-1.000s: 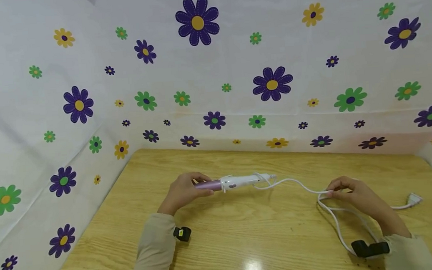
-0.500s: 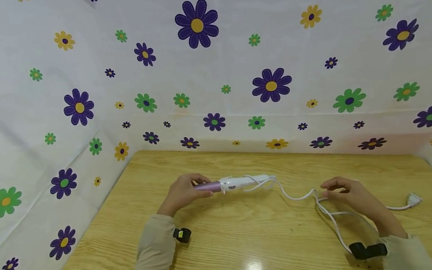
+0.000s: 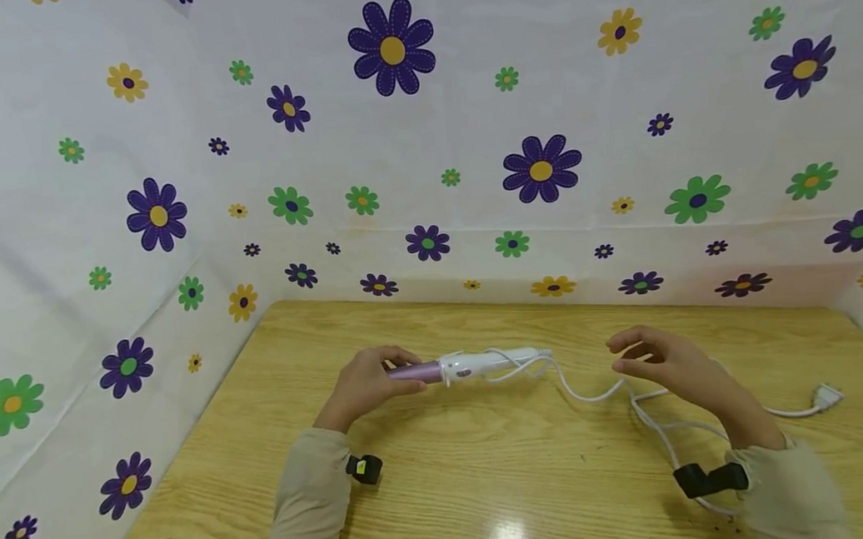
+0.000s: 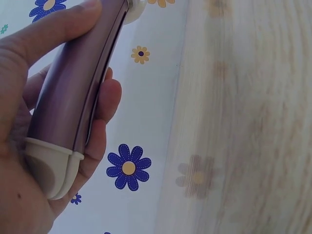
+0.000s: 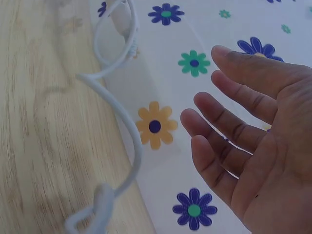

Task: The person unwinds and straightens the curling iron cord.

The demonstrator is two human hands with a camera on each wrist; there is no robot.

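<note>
My left hand [image 3: 368,385] grips the purple barrel of a curling iron [image 3: 476,364], with thumb and fingers wrapped round it. The left wrist view shows the purple barrel [image 4: 78,73] lying across the palm, its pale end cap near the heel of the hand. The iron's white handle points right, with a loop of its white cord [image 3: 591,397] round it. My right hand [image 3: 679,369] is raised over the cord, its fingers loosely bent and holding nothing. In the right wrist view the cord [image 5: 134,146] runs apart from the fingers [image 5: 214,122].
The cord's loose loops lie on the wooden table [image 3: 490,457] beneath the right forearm. A white plug [image 3: 827,397] rests at the table's right side. Flower-printed white sheeting [image 3: 451,118] stands behind and to the left of the table.
My right hand has let go of the cord and moved up and to the left. The cord has dropped and sags nearer the handle. The left hand stays where it was.
</note>
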